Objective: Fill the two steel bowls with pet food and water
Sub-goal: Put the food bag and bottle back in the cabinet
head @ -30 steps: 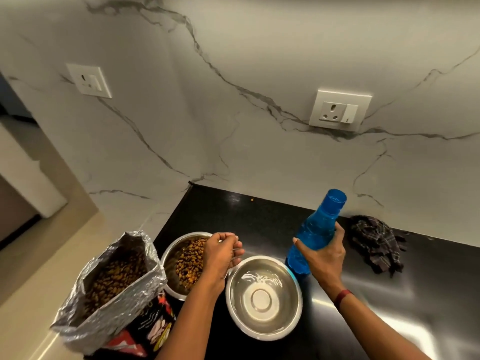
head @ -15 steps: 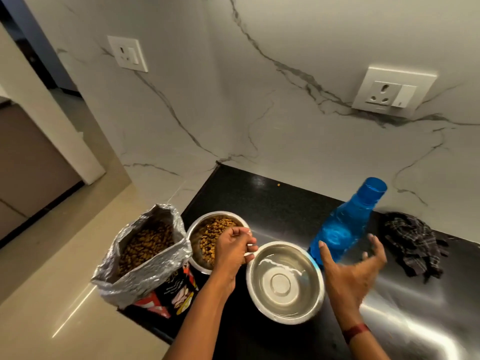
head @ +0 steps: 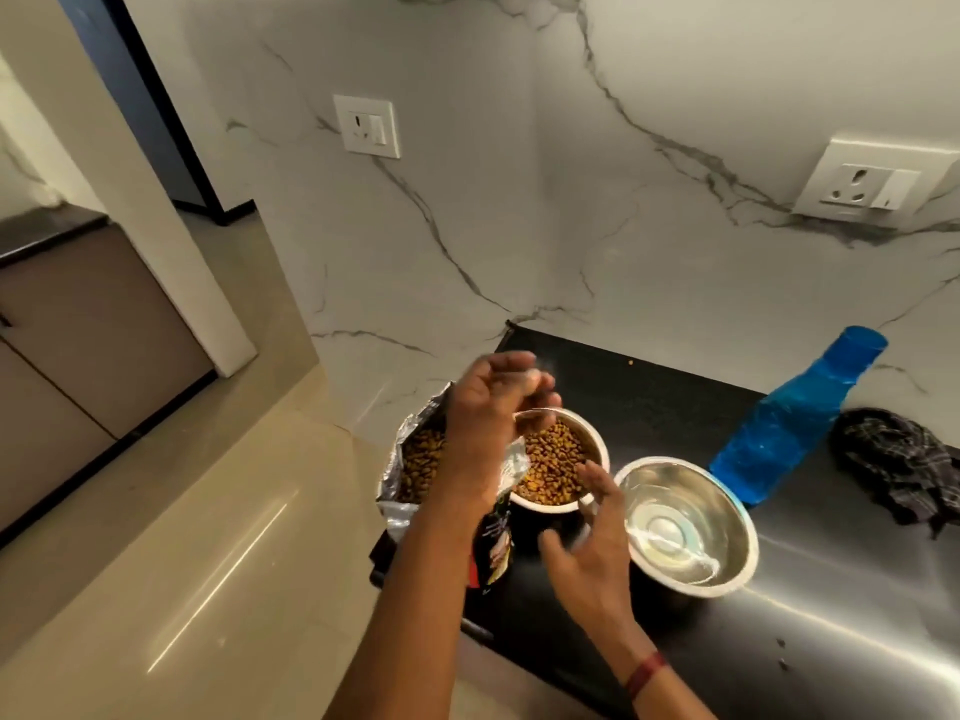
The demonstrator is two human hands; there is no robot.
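With kibble bowl point(head: 558, 462) and water bowl point(head: 685, 524) seemingly filled on the worktop point(head: 831, 589), both empty hands, left point(head: 493, 423) loosely curled, right point(head: 592, 537) spread, probably need to close the bag point(head: 415, 459).

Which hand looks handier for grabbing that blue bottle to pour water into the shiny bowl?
Probably the right hand. It is open and empty, beside the water bowl, on the same side as the blue bottle. The left hand is raised over the kibble bowl and food bag, farther away.
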